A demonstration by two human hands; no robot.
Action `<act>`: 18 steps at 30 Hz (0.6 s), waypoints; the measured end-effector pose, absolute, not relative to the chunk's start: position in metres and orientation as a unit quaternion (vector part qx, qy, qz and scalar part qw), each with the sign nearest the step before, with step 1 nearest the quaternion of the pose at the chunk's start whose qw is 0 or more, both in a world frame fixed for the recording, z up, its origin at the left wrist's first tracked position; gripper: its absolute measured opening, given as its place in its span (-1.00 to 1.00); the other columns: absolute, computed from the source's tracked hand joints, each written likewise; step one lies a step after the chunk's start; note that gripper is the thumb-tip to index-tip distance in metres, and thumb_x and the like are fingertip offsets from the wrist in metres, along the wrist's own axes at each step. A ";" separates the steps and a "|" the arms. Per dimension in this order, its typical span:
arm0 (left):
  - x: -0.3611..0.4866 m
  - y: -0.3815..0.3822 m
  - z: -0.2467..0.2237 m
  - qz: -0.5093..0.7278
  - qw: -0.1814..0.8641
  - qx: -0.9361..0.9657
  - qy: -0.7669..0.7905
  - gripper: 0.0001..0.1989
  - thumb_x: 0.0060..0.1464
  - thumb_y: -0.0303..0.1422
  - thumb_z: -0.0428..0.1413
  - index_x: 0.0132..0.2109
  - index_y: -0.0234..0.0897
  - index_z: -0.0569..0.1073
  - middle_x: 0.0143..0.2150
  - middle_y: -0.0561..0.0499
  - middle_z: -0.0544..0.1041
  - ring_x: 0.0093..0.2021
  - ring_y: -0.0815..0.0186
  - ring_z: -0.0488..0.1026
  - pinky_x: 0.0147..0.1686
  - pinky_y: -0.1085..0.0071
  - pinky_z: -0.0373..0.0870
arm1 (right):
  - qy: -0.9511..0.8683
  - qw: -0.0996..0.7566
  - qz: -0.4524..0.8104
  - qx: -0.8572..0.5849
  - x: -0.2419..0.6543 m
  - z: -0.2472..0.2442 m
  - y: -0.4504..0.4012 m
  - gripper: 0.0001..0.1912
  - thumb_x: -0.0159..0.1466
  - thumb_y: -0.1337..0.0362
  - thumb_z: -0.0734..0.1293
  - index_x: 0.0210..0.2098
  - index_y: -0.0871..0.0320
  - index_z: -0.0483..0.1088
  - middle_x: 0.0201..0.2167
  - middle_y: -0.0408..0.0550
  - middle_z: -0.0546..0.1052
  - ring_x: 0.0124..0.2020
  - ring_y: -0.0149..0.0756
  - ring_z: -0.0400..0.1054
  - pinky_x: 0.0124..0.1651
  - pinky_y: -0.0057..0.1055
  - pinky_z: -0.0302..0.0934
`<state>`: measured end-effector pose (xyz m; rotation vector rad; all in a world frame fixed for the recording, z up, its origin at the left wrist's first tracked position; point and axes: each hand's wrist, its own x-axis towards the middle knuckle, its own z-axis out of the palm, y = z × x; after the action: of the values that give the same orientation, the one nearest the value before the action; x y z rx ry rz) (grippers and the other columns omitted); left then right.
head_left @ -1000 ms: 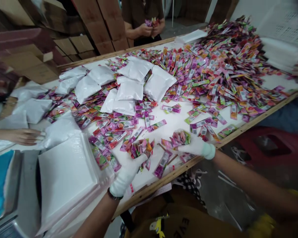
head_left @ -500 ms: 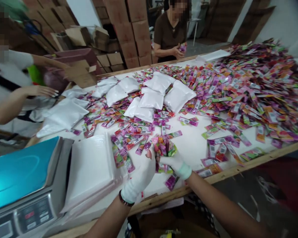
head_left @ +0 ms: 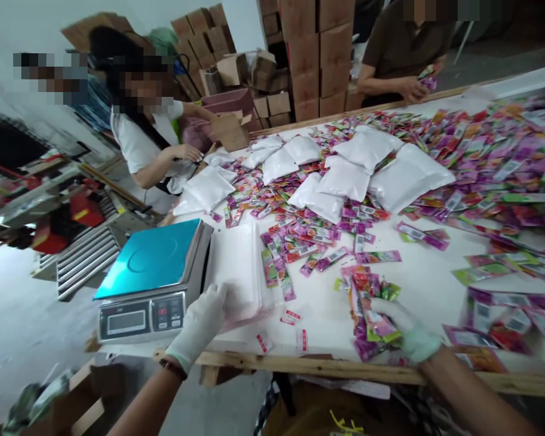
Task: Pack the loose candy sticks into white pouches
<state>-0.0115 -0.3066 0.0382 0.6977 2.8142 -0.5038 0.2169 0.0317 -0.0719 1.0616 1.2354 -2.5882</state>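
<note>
Just changed: half a second ago both hands were together around the sachet bunch [head_left: 363, 290]; now they are well apart.
Meaning for the work: judging by this, the bunch has passed to one hand, freeing the other for the white stack [head_left: 236, 266], probably flat bags.
Right hand [head_left: 402, 324]: gloved, closed around the bunch, sachet ends fanning out past the fingers.
Left hand [head_left: 203, 321]: gloved, no sachets visible, fingers partly curled at the stack's near left corner; can't tell if it pinches a sheet or only touches.
Sachet bunch: in right hand, low over the desk [head_left: 427, 284] near its front edge; can't tell if its lower end rests there.
White stack: on desk, between scale [head_left: 149, 260] and scattered loose sachets [head_left: 315, 239].
Scale: more in view than half a second ago, view having swung left; blue top, display too small to read.
Small labels [head_left: 263, 343]: red and white, on desk between the hands.
Filled white bags [head_left: 345, 178]: farther back, lying on sachets.
</note>
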 end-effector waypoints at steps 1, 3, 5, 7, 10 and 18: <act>-0.011 -0.306 0.037 -0.162 0.080 0.242 0.953 -0.74 0.24 -0.43 -0.11 -0.01 -0.27 0.40 -0.10 -0.15 0.53 -0.18 0.14 0.54 -0.31 0.35 0.33 | 0.407 0.036 -0.842 0.351 0.223 -0.071 0.039 -0.75 0.01 0.11 0.50 -0.46 0.17 0.52 -0.56 -0.10 0.55 -0.59 -0.30 0.39 -0.49 -0.39 0.30; -0.007 -0.293 0.035 -0.126 0.035 0.264 0.956 -0.74 0.29 -0.31 -0.12 -0.03 -0.23 0.42 -0.13 -0.13 0.53 -0.18 0.15 0.53 -0.31 0.36 0.31 | 0.418 0.012 -0.831 0.366 0.232 -0.067 0.052 -0.75 -0.02 0.12 0.52 -0.47 0.17 0.54 -0.54 -0.10 0.56 -0.56 -0.28 0.40 -0.45 -0.36 0.33; 0.005 -0.264 0.031 -0.074 0.007 0.316 0.946 -0.72 0.29 -0.23 -0.09 0.01 -0.19 0.42 -0.11 -0.13 0.52 -0.16 0.17 0.51 -0.29 0.38 0.31 | 0.455 -0.025 -0.810 0.369 0.237 -0.058 0.058 -0.76 -0.06 0.14 0.54 -0.51 0.16 0.53 -0.53 -0.10 0.57 -0.54 -0.26 0.40 -0.41 -0.33 0.34; 0.026 -0.224 0.019 -0.022 0.028 0.377 0.926 -0.69 0.27 -0.24 -0.06 0.08 -0.17 0.41 -0.10 -0.13 0.51 -0.21 0.20 0.50 -0.29 0.38 0.32 | 0.483 -0.063 -0.796 0.359 0.237 -0.049 0.057 -0.77 -0.08 0.15 0.53 -0.53 0.15 0.50 -0.53 -0.11 0.56 -0.53 -0.26 0.40 -0.40 -0.32 0.34; 0.064 -0.162 -0.014 0.058 0.112 0.407 0.905 -0.67 0.22 -0.33 0.00 0.10 -0.18 0.42 -0.10 -0.14 0.53 -0.30 0.23 0.49 -0.30 0.37 0.35 | 0.542 -0.069 -0.777 0.312 0.231 -0.042 0.046 -0.80 0.00 0.16 0.47 -0.53 0.12 0.44 -0.64 -0.18 0.46 -0.61 -0.31 0.31 -0.45 -0.32 0.31; 0.074 -0.104 -0.075 0.474 0.251 0.276 0.797 -0.70 0.15 -0.39 -0.04 -0.12 -0.33 0.55 -0.11 -0.16 0.63 -0.11 0.18 0.56 -0.02 0.19 0.46 | 0.870 -0.188 -0.433 0.145 0.216 -0.056 0.016 -0.40 0.05 0.29 0.36 0.10 0.17 0.32 0.05 0.18 0.49 0.08 0.04 0.37 0.18 0.00 0.21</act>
<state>0.0740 -0.1037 -0.0753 0.7519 2.1692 1.2896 0.2165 0.0160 -0.0563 0.5193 3.1175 -1.5508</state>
